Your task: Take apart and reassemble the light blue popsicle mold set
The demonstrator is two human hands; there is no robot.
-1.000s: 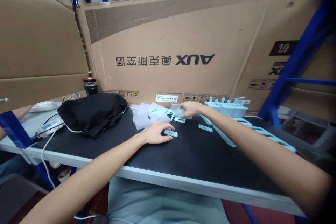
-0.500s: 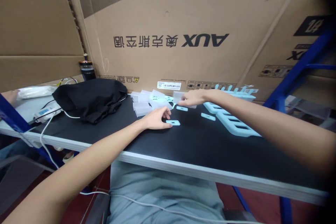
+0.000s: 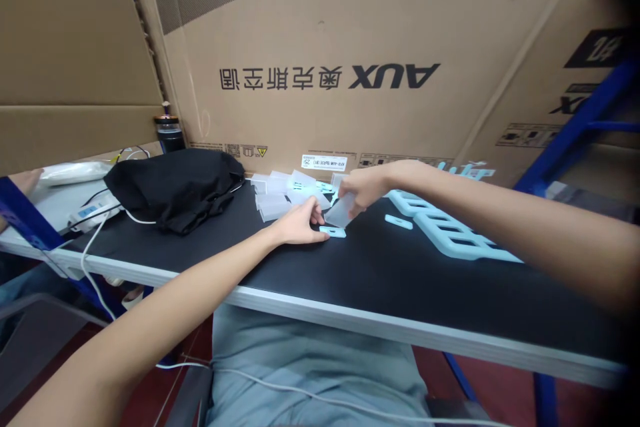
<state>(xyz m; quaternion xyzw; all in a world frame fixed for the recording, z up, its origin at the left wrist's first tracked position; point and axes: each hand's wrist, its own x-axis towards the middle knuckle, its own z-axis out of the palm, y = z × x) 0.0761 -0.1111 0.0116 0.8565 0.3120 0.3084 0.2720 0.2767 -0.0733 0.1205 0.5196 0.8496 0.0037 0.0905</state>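
Nearest on the black tabletop point(image 3: 380, 280), the left hand point(image 3: 299, 225) rests palm down with its fingers loosely curled and its fingertips touching the near-left end of a small pale-blue slotted plastic piece point(image 3: 333, 232). It pins the piece to the surface, not lifting it. That piece looks light, thin and stiff; being flat against the tabletop, it would be easiest to take by its long edges or by sliding a fingertip under one end.

Just behind the slotted piece, the right hand point(image 3: 364, 188) pinches a translucent frosted plastic cover point(image 3: 341, 212) between thumb and fingers, holding it by its upper edge so that it tilts down toward the slotted piece, its lower corner close above it; whether they touch cannot be told. The cover seems thin-walled, very light and smooth, so likely a little slippery and able to flex if squeezed. A hold on its rim or short sides suits it better than pressing the broad faces.

To the right of the slotted piece lies a second small blue piece point(image 3: 399, 221), and beyond that pale-blue moulded frames point(image 3: 450, 235). Behind and left of the slotted piece is a heap of more translucent covers point(image 3: 277, 197), then a black cloth bag point(image 3: 175, 188). A large cardboard box point(image 3: 350, 47) stands behind everything.
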